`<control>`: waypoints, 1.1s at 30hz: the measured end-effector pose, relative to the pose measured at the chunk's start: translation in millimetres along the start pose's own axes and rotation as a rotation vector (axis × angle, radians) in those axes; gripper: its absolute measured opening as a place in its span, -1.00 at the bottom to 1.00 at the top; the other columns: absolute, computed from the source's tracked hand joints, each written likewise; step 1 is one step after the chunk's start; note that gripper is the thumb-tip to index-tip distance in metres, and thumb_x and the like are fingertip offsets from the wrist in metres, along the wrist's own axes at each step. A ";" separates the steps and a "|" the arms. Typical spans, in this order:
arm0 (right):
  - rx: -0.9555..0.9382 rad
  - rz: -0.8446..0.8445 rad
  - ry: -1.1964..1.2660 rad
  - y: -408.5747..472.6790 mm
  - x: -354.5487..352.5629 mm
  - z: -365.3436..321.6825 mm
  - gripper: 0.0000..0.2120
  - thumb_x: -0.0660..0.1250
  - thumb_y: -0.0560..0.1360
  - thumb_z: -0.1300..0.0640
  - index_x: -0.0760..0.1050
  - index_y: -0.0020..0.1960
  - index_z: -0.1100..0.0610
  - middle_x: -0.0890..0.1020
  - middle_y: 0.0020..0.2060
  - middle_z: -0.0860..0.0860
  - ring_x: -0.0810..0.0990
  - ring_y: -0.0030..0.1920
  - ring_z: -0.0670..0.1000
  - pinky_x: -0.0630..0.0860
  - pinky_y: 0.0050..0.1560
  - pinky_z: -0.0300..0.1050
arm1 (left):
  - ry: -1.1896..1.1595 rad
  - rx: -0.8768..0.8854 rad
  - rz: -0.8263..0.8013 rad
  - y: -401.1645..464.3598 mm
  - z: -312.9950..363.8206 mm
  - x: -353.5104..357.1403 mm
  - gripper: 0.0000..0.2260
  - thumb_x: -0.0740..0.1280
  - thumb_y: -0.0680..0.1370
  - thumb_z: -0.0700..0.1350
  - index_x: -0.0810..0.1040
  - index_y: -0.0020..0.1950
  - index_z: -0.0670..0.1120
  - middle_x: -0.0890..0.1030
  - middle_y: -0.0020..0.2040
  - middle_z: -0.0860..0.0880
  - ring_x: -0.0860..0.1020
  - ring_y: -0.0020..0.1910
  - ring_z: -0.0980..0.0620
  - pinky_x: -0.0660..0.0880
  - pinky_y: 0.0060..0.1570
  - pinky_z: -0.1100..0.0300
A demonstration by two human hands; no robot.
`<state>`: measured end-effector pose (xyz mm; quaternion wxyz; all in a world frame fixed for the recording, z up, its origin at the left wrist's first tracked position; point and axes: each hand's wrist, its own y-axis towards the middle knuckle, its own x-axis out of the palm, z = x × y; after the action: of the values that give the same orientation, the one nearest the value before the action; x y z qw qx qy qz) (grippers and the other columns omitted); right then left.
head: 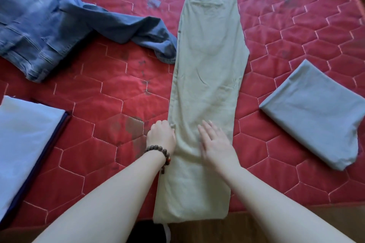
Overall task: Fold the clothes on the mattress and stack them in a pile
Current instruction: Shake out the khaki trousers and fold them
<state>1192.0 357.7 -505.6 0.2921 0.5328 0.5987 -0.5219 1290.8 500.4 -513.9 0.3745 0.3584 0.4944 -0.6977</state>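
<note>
Head view: trousers (pixel 207 76) lie lengthwise on the mattress (pixel 110 104), folded leg on leg. My left hand (pixel 161 136), fingers curled, pinches their left edge. My right hand (pixel 216 144) rests flat on them, fingers spread. Jeans (pixel 39 25) far left.

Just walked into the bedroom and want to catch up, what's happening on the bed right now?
A person is folding laundry on a red quilted mattress. Long khaki cotton trousers lie folded lengthwise down the middle; the left hand grips their left edge while the right hand rests flat on them. A folded grey garment sits to the right, a folded pale blue stack to the left, and unfolded blue denim jeans wait at the far left.
</note>
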 end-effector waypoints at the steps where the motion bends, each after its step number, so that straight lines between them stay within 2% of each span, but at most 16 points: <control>1: -0.072 -0.027 -0.006 12.4 3.6 -3.3 -0.48 0.08 0.64 0.10 0.04 0.56 0.11 0.04 0.56 0.02 -0.04 0.56 0.05 -0.23 0.51 -0.03 | -0.012 0.010 0.017 14.1 6.5 -1.2 -0.77 0.16 0.63 -0.03 0.45 0.12 -0.17 0.49 0.15 -0.15 0.45 0.19 -0.15 0.37 0.11 0.01; 4: -0.183 -0.080 -0.062 50.9 17.9 -6.8 -0.44 -0.01 0.63 -0.08 -0.05 0.57 0.07 -0.06 0.54 -0.07 -0.14 0.55 0.01 -0.30 0.49 0.07 | -0.074 0.057 0.067 58.7 22.9 -7.7 -0.76 0.18 0.62 -0.03 0.46 0.15 -0.16 0.50 0.16 -0.15 0.44 0.20 -0.15 0.34 0.16 0.02; 7: -0.197 -0.074 -0.252 93.0 16.2 18.4 -0.40 -0.28 0.56 -0.28 -0.27 0.53 -0.08 -0.24 0.51 -0.13 -0.35 0.50 -0.06 -0.35 0.48 0.19 | -0.099 0.056 0.084 90.7 25.6 -14.3 -0.79 0.16 0.63 -0.03 0.46 0.11 -0.14 0.52 0.12 -0.13 0.47 0.17 -0.14 0.33 0.12 0.04; 9: 0.022 0.021 -0.301 120.4 2.8 52.6 -0.44 -0.34 0.55 -0.28 -0.35 0.49 -0.16 -0.27 0.51 -0.13 -0.34 0.51 -0.07 -0.41 0.44 0.21 | -0.098 0.075 0.098 93.2 20.7 -14.1 -0.81 0.15 0.62 -0.03 0.45 0.04 -0.12 0.53 0.04 -0.10 0.49 0.09 -0.13 0.34 0.01 0.06; 11: 0.304 0.086 -0.276 144.9 -17.2 79.8 -0.45 -0.30 0.57 -0.23 -0.35 0.50 -0.13 -0.24 0.54 -0.09 -0.27 0.54 -0.06 -0.38 0.45 0.20 | -0.089 0.084 0.120 89.8 17.7 -13.5 -0.83 0.14 0.61 -0.03 0.43 -0.03 -0.10 0.53 -0.03 -0.08 0.50 0.01 -0.11 0.31 -0.08 0.08; 13: 0.374 0.091 -0.253 161.4 -31.0 85.0 -0.43 -0.26 0.60 -0.17 -0.27 0.55 -0.03 -0.18 0.56 -0.02 -0.23 0.55 -0.03 -0.31 0.48 0.20 | -0.081 0.068 0.122 92.9 18.9 -13.6 -0.84 0.14 0.60 -0.04 0.42 -0.06 -0.10 0.53 -0.04 -0.07 0.50 0.00 -0.10 0.31 -0.08 0.09; 15: 0.273 0.113 -0.233 172.4 -39.2 77.8 -0.44 -0.14 0.63 -0.11 -0.11 0.58 0.05 -0.09 0.57 0.02 -0.16 0.56 0.00 -0.28 0.50 0.16 | -0.083 0.061 0.119 105.0 24.8 -17.6 -0.82 0.15 0.61 -0.04 0.45 -0.02 -0.13 0.53 -0.01 -0.09 0.49 0.03 -0.11 0.34 -0.02 0.08; 17: 0.138 0.174 -0.121 184.3 -51.2 68.0 -0.50 0.07 0.64 -0.02 0.15 0.54 0.09 0.12 0.55 0.10 0.05 0.55 0.10 -0.17 0.51 0.12 | -0.106 0.069 0.135 121.0 32.3 -22.2 -0.79 0.14 0.63 -0.03 0.47 0.03 -0.14 0.53 0.03 -0.10 0.48 0.06 -0.11 0.34 0.05 0.07; 19: 0.063 0.240 0.021 200.6 -63.9 56.8 -0.62 0.22 0.60 0.06 0.43 0.39 0.15 0.41 0.37 0.22 0.34 0.39 0.24 0.15 0.44 0.13 | -0.127 0.065 0.135 135.2 40.0 -25.4 -0.77 0.13 0.63 0.00 0.47 0.06 -0.13 0.52 0.05 -0.10 0.47 0.08 -0.10 0.32 0.07 0.08; 21: -0.035 0.317 0.099 222.2 -74.1 39.8 -0.72 0.30 0.56 0.11 0.55 0.23 0.17 0.54 0.14 0.22 0.48 0.17 0.26 0.38 0.21 0.13 | -0.111 0.051 0.130 144.4 45.3 -26.2 -0.77 0.14 0.63 0.02 0.47 0.06 -0.12 0.52 0.06 -0.09 0.47 0.09 -0.10 0.32 0.07 0.08; 23: -0.191 0.277 0.044 245.1 -83.0 21.1 -0.79 0.33 0.53 0.10 0.60 0.14 0.10 0.54 0.10 0.16 0.48 0.13 0.22 0.39 0.12 0.09 | -0.091 0.029 0.121 148.1 47.8 -26.5 -0.78 0.15 0.62 0.02 0.46 0.06 -0.11 0.52 0.06 -0.09 0.47 0.10 -0.11 0.31 0.07 0.07; 26: -0.400 0.054 -0.218 273.5 -90.6 12.3 -0.82 0.26 0.55 0.08 0.55 0.11 -0.05 0.43 0.18 0.00 0.32 0.26 0.12 0.23 0.21 0.01 | -0.084 0.014 0.123 147.5 47.2 -25.9 -0.80 0.14 0.63 0.00 0.43 0.06 -0.12 0.53 0.05 -0.10 0.48 0.08 -0.13 0.30 0.02 0.05; 30: -0.418 0.005 -0.314 294.1 -101.8 22.2 -0.78 0.28 0.53 0.12 0.49 0.11 -0.15 0.38 0.12 -0.01 0.28 0.24 0.09 0.19 0.28 0.09 | -0.086 -0.001 0.135 148.0 47.8 -28.4 -0.81 0.14 0.62 0.00 0.43 0.04 -0.10 0.54 0.03 -0.08 0.50 0.06 -0.12 0.32 -0.01 0.06; 33: -0.426 0.011 -0.335 300.1 -104.4 19.0 -0.85 0.30 0.52 0.13 0.51 0.03 -0.09 0.40 0.04 0.01 0.32 0.22 0.10 0.16 0.30 0.14 | -0.122 -0.010 0.154 146.7 51.3 -31.5 -0.84 0.18 0.60 -0.04 0.43 -0.03 -0.13 0.55 -0.05 -0.11 0.52 -0.02 -0.16 0.33 -0.07 0.03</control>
<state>1498.4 271.4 -510.5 0.4954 0.3687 0.6354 -0.4635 1427.4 422.8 -535.3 0.4583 0.3505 0.4452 -0.6848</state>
